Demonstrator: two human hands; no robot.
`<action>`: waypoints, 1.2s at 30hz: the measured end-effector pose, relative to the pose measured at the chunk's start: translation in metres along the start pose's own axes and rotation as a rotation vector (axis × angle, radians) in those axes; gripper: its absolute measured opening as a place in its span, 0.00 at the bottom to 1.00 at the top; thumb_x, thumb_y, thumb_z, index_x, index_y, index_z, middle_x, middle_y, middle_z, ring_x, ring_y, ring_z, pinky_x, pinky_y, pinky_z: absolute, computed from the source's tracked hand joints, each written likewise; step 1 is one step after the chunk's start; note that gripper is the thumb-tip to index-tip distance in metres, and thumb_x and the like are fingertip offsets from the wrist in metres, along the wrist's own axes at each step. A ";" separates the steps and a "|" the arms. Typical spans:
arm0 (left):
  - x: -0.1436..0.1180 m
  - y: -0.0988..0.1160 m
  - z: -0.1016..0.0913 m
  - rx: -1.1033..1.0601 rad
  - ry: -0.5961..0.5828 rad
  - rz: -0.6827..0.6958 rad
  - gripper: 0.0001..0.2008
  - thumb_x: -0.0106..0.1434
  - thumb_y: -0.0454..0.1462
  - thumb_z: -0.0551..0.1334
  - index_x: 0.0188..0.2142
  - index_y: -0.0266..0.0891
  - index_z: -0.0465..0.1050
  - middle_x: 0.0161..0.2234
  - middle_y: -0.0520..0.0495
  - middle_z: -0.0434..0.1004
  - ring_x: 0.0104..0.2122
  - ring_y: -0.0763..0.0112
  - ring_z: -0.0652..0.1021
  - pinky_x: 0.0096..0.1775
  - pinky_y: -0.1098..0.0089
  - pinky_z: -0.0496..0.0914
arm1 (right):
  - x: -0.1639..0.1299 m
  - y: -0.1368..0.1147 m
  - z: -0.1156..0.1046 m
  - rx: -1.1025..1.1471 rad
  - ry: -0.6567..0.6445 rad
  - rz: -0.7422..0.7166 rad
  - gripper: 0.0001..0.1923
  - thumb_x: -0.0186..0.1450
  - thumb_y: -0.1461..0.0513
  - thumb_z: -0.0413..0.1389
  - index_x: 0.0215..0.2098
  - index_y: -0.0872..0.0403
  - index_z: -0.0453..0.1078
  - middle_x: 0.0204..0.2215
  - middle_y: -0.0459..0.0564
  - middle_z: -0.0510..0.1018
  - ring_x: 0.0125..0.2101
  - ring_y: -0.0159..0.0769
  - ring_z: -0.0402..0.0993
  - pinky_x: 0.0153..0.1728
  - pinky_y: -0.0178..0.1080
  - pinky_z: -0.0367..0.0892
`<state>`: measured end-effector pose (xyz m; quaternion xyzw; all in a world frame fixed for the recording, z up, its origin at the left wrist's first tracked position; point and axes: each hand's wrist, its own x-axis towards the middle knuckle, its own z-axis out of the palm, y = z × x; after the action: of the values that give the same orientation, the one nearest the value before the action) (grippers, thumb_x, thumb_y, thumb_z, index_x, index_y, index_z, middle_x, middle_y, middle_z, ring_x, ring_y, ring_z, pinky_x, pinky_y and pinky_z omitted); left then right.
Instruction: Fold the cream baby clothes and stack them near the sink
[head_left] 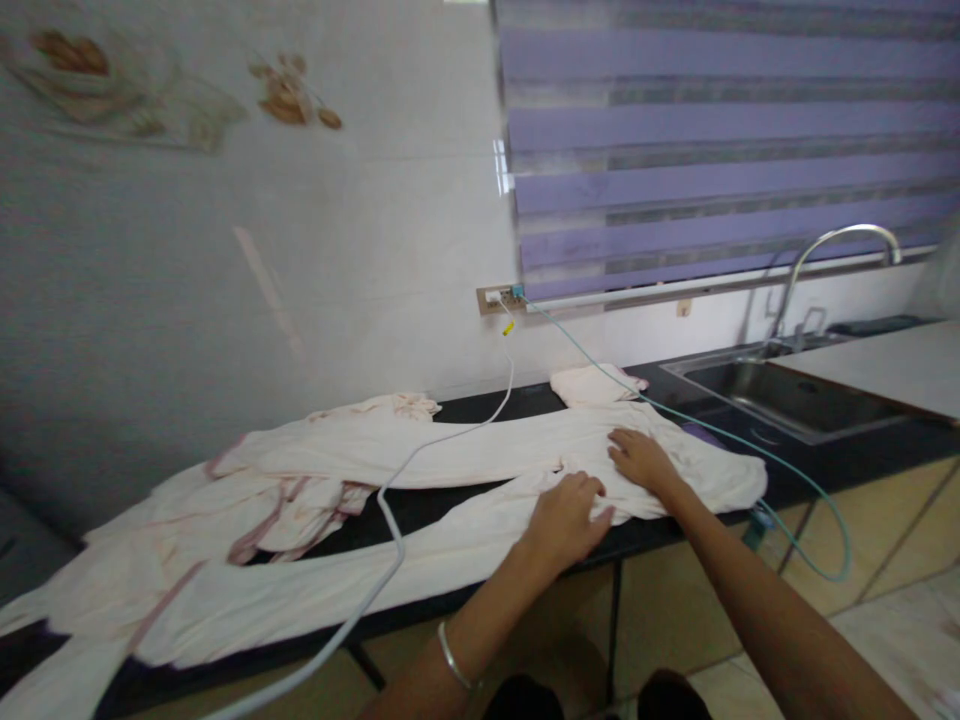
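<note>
A long white garment with two legs lies spread along a black countertop. My left hand rests flat on the nearer leg near the garment's waist, fingers apart, a thin bracelet on its wrist. My right hand lies palm down on the waist part just to the right, fingers spread. Neither hand grips the cloth. More white cloth with pink trim is bunched at the left.
A white cable and a teal cable run from a wall socket across the counter. A folded white cloth lies behind. A steel sink with tap sits at right, under a striped blind.
</note>
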<state>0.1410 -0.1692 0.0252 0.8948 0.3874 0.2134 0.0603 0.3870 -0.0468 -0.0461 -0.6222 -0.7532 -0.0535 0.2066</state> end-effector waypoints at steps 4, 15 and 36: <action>0.013 0.035 0.028 0.156 -0.196 0.035 0.28 0.62 0.54 0.66 0.53 0.39 0.70 0.51 0.36 0.75 0.51 0.50 0.75 0.49 0.56 0.72 | 0.000 0.000 0.000 0.006 -0.033 0.027 0.24 0.72 0.56 0.48 0.63 0.54 0.69 0.65 0.55 0.70 0.65 0.45 0.64 0.65 0.47 0.57; 0.015 0.044 0.025 0.228 -0.279 0.111 0.18 0.75 0.46 0.51 0.46 0.36 0.73 0.47 0.36 0.78 0.46 0.53 0.79 0.46 0.57 0.73 | 0.027 0.006 0.003 0.071 -0.237 0.188 0.33 0.70 0.47 0.48 0.69 0.52 0.64 0.70 0.55 0.62 0.69 0.49 0.56 0.68 0.55 0.50; -0.010 0.050 0.005 0.301 -0.410 0.416 0.13 0.71 0.40 0.54 0.41 0.36 0.75 0.41 0.38 0.78 0.39 0.56 0.80 0.37 0.59 0.73 | 0.008 -0.015 -0.001 0.018 -0.066 0.203 0.29 0.72 0.49 0.47 0.67 0.49 0.64 0.69 0.55 0.64 0.68 0.51 0.57 0.65 0.56 0.52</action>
<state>0.1699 -0.2107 0.0310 0.9780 0.2033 -0.0233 -0.0406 0.3721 -0.0432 -0.0402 -0.6950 -0.6930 -0.0048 0.1915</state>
